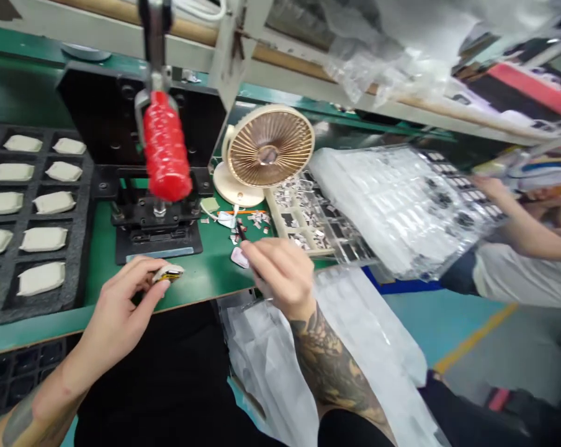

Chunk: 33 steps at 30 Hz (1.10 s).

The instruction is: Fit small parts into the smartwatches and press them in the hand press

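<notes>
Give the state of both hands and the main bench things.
Left hand: pinching small casing
Small casing: held, yellow showing
Right hand: gripping dark tool
Dark tool: held, pointing forward
Fan: standing, spinning unclear
Foam tray: holding pale casings
Red handle: pointing down
Compartment box: holding small pieces

Passable green bench [206, 280] lies between left hand [123, 307] and right hand [285, 273]; the press [134, 214] (red handle [166, 149] jutting) and fan [271, 146] stand behind.

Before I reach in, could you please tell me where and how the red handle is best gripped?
Probably around its middle, from the near side: the red handle hangs almost upright with nothing in front of it, and its long, thick, knobbly grip should suit a whole palm. The left hand pinches a small part, so it is not free for this.
</notes>
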Motion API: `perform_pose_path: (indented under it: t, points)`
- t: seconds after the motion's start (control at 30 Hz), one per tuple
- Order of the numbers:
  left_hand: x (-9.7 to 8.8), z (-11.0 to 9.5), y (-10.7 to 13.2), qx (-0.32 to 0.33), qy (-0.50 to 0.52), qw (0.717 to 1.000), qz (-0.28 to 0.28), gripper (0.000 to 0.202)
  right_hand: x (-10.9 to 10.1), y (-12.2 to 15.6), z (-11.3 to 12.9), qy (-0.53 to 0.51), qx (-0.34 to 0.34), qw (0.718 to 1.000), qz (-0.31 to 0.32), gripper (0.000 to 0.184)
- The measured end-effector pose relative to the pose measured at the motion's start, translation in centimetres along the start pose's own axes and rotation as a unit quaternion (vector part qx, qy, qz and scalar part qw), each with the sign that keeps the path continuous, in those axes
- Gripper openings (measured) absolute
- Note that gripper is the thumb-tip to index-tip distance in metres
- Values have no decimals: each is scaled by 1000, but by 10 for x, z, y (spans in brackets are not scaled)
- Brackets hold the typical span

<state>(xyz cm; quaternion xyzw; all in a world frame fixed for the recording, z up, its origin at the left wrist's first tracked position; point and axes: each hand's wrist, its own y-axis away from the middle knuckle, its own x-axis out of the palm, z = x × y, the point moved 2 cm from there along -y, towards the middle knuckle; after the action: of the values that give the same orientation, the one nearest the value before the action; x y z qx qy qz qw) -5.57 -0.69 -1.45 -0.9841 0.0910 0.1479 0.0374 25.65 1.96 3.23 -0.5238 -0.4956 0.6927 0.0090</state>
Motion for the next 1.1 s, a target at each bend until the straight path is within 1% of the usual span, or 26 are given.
perform_pose_path:
  t: [0.03,0.07,0.13,0.2,0.27,0.33,0.37,0.4,0.43,0.47,0.5,0.53,0.57,0.6,0.63,0.67,0.7,0.73,0.77,0.8,0.83,0.87,0.93,0.97,1.03,1.1]
  points:
    - [-1,-2,1,9,-44,999,2,26,9,0,10,6,-38,998,57,37]
    - [0,-4,0,23,-87,996,6,25,16,1,15,16,-61,993,99,37]
    - [5,-9,-2,69,-166,983,21,18,27,-1,17,31,-78,983,164,35]
    - [13,-13,-5,125,-253,959,25,14,33,-6,13,37,-82,975,205,36]
    - [22,-15,-7,155,-336,929,-1,13,34,-17,12,15,-83,974,209,37]
    - [28,-17,-4,171,-375,909,-51,12,33,-33,20,-61,-78,978,183,39]
    - [27,-18,0,185,-371,906,-84,12,33,-40,28,-114,-71,976,172,41]
    - [23,-20,6,204,-353,905,-121,12,35,-48,39,-170,-59,969,167,44]
    - [13,-22,12,223,-332,902,-163,13,39,-54,52,-224,-42,959,170,47]
    - [-2,-24,18,240,-317,894,-208,14,44,-59,67,-272,-18,945,182,52]
    - [-24,-24,23,249,-314,879,-257,15,50,-62,82,-316,15,926,206,59]
    - [-51,-23,28,246,-327,861,-301,17,58,-63,98,-359,57,901,238,68]
    - [-83,-20,30,227,-354,841,-339,20,67,-63,113,-403,107,867,272,76]
    - [-120,-16,30,187,-393,817,-379,23,76,-61,126,-449,159,826,301,82]
    - [-158,-9,26,115,-436,802,-391,27,85,-59,139,-495,214,780,318,85]
    - [-196,0,21,31,-466,794,-388,32,94,-58,149,-536,270,734,317,87]
    - [-231,10,15,-53,-475,792,-380,42,102,-57,158,-571,324,692,302,88]
    - [-261,21,9,-124,-457,803,-363,49,109,-59,164,-595,375,655,277,89]
    - [-285,32,3,-172,-426,822,-337,52,116,-63,168,-610,424,620,252,92]
    - [-302,41,-3,-193,-406,836,-314,55,122,-69,171,-619,470,588,226,94]
    - [-313,49,-7,-202,-388,849,-297,57,126,-77,173,-624,510,556,203,95]
    - [-319,54,-9,-200,-377,858,-287,60,130,-86,174,-630,540,527,184,93]
    - [-321,60,-8,-190,-361,867,-285,67,135,-106,177,-646,571,474,178,80]
    - [-319,61,-5,-186,-350,873,-284,70,138,-114,179,-652,576,458,185,74]
    - [-315,59,4,-175,-325,889,-272,72,142,-126,182,-650,585,447,190,69]
    - [-313,55,11,-164,-300,905,-252,71,145,-130,184,-634,608,447,168,76]
